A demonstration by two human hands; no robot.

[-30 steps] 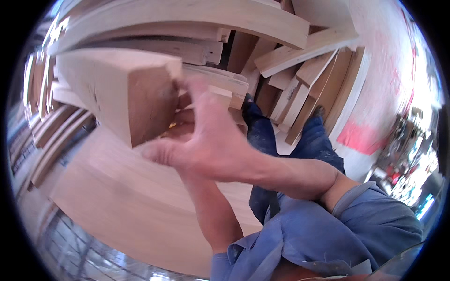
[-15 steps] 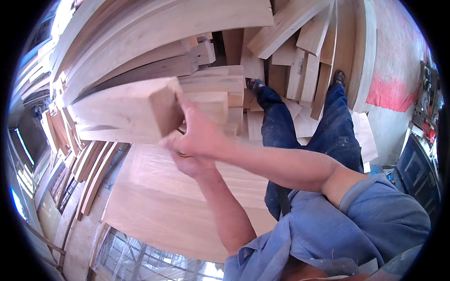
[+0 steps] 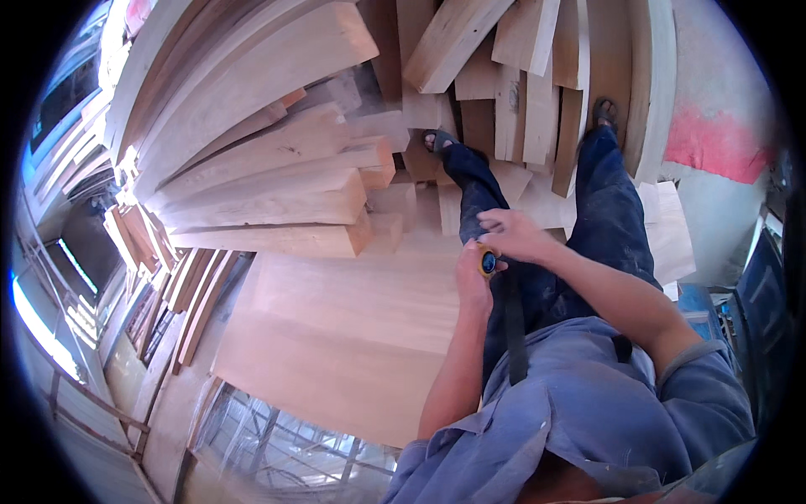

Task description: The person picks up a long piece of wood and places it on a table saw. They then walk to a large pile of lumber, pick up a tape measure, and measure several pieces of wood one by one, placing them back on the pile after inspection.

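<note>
In front of my legs, my left hand (image 3: 475,281) is closed around a round yellow tape measure (image 3: 487,262) with a dark face. Just above it is my right hand (image 3: 522,237), its fingers curled and its thumb close to the tape measure's top. Whether a bit of tape is pinched in the right fingers is too small to tell. Both hands are apart from the thick wooden beams (image 3: 269,202) stacked at the left, whose cut ends point toward my legs.
A wide pale wood panel (image 3: 336,336) lies left of me, above plastic-wrapped panes (image 3: 277,445). Boards (image 3: 453,42) lean and lie around my feet. Long curved planks (image 3: 252,76) fill the far left. A red-and-white wall (image 3: 718,143) stands at the right.
Both hands have moved from a beam's end at the left back toward my body, with the tape measure still in my left hand. The view has shifted, showing several beam ends.
</note>
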